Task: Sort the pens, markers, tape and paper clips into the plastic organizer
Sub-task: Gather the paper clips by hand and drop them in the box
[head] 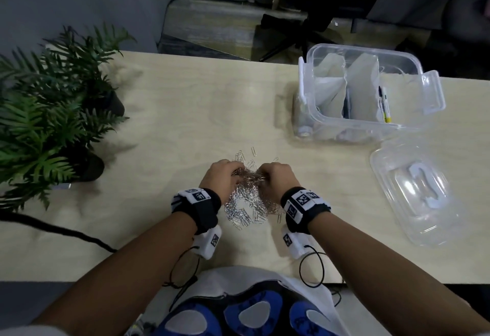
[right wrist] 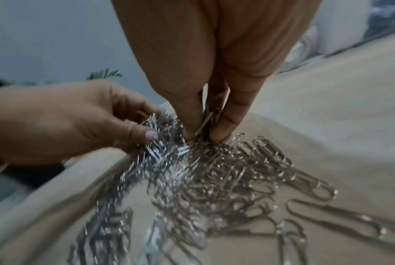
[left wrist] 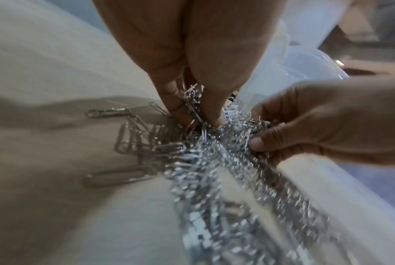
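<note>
A heap of silver paper clips (head: 249,197) lies on the pale wooden table in front of me. My left hand (head: 221,175) and right hand (head: 275,176) dig into its far side, fingers curled. Up close, the left hand (left wrist: 198,114) pinches a bunch of paper clips (left wrist: 205,147), and the right hand (right wrist: 203,132) pinches another clump of paper clips (right wrist: 214,175). The clear plastic organizer (head: 307,102) stands at the far right, with white dividers and a pen (head: 385,105) in its right compartment.
The organizer's clear lid (head: 413,197) lies on the table to the right, near me. Potted ferns (head: 50,113) crowd the left side, with a black cable (head: 66,232) below them. A few stray clips lie beyond the heap.
</note>
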